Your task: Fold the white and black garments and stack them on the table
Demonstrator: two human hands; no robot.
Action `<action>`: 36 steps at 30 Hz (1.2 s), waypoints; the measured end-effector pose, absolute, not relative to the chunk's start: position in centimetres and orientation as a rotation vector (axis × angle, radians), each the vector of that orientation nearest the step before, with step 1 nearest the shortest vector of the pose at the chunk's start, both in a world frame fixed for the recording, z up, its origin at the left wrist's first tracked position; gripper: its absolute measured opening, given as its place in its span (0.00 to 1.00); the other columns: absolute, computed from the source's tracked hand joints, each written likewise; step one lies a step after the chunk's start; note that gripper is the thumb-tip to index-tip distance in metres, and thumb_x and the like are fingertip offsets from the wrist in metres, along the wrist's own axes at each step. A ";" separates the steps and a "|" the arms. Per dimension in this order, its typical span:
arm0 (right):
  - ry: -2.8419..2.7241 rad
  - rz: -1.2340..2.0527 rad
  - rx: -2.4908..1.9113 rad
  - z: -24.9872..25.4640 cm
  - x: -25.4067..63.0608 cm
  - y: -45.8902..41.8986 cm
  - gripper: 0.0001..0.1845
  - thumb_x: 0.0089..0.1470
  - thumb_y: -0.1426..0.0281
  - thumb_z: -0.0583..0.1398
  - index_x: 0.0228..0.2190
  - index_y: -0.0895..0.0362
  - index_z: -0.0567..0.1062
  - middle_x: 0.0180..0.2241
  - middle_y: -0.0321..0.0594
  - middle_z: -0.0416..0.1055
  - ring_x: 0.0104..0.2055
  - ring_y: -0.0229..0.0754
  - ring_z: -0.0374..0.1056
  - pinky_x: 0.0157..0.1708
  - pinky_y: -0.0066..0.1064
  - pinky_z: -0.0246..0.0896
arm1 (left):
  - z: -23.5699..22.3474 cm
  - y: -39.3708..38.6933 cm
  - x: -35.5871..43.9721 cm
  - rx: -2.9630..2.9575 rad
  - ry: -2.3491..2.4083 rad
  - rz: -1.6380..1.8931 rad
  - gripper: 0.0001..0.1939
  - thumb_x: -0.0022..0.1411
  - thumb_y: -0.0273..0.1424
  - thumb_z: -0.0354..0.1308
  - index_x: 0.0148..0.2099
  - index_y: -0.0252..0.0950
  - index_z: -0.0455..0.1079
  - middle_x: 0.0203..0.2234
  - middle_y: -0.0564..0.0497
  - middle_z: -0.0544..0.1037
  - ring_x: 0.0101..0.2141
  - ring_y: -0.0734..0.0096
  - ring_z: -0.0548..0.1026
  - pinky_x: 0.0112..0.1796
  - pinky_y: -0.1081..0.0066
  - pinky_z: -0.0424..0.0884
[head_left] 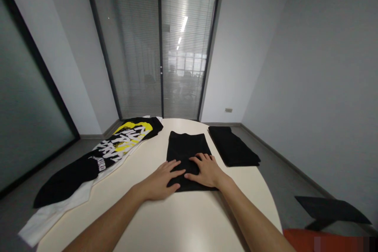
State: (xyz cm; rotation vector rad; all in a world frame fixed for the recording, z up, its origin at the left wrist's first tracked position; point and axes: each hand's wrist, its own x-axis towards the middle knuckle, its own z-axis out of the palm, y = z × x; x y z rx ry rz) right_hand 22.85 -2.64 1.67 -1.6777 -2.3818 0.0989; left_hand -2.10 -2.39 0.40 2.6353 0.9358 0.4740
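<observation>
A folded black garment (189, 145) lies flat on the round cream table (177, 224), straight in front of me. My left hand (163, 180) rests on its near left side, fingers spread and palm down. On its near right part lies my right hand (206, 171), also flat with the fingers apart. Both hands press on the cloth without gripping it. To the right, close to the table's edge, is a second folded black garment (233, 147), which neither hand touches. What kind of clothing the two black pieces are, I cannot tell.
Along the left edge lies a black shirt (76, 175) with yellow and white print, over white cloth (56, 210) that hangs past the edge. A chair with a red seat (301, 240) and dark backrest (333, 208) stands at lower right. Behind the table is a glass partition (132, 55) with blinds.
</observation>
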 end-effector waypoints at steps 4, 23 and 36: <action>-2.415 0.190 -1.515 2.9 23.4 -2.5 0.26 0.56 0.49 0.59 0.49 0.52 0.75 0.40 0.44 0.74 0.46 0.50 0.69 0.48 0.40 0.60 | 2.0 -2.5 -2.3 2.632 0.939 0.488 0.13 0.64 0.39 0.57 0.49 0.46 0.77 0.44 0.49 0.79 0.47 0.59 0.75 0.54 0.58 0.66; -2.319 0.449 -1.420 1.4 26.3 -0.5 0.20 0.61 0.55 0.56 0.49 0.50 0.77 0.49 0.42 0.75 0.50 0.47 0.69 0.54 0.39 0.60 | 1.3 -1.2 -2.7 2.557 1.303 0.693 0.18 0.68 0.40 0.51 0.55 0.42 0.72 0.48 0.48 0.78 0.48 0.61 0.75 0.51 0.63 0.69; -1.969 0.173 -1.835 -1.9 27.1 2.0 0.16 0.60 0.62 0.57 0.43 0.59 0.77 0.47 0.51 0.73 0.52 0.53 0.65 0.52 0.40 0.58 | -2.6 3.2 -4.6 1.889 1.594 0.949 0.26 0.59 0.29 0.59 0.60 0.32 0.67 0.43 0.41 0.78 0.43 0.59 0.77 0.48 0.63 0.69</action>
